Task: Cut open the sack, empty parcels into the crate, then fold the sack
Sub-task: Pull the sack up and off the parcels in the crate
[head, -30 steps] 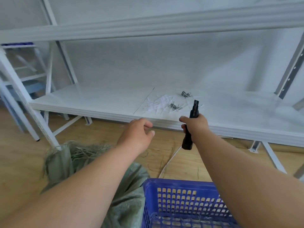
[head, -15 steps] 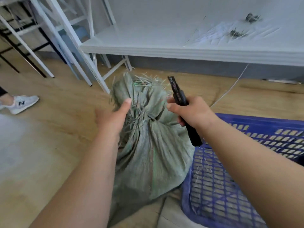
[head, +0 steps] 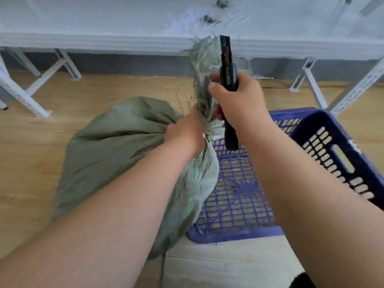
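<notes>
A full grey-green woven sack (head: 116,148) lies on the wooden floor, its tied neck with frayed fibres (head: 204,65) pulled up. My left hand (head: 185,132) grips the sack just below the neck. My right hand (head: 236,100) holds a black utility knife (head: 227,65) upright, right beside the frayed neck. The blade is not visible. A blue plastic crate (head: 318,129) with a slotted bottom stands to the right of the sack, with no parcels in it. The sack's side leans over the crate's left edge.
A low white metal shelf (head: 104,41) runs across the back, with white scraps and small dark clips (head: 209,18) on it. Its white legs (head: 31,94) stand left and right on the floor. A pale board (head: 218,267) lies in front of the crate.
My left hand went from reaching for the sack to gripping it below the neck. The sack's neck is now pulled up and right, toward the crate. My right hand turned the knife upright beside it.
</notes>
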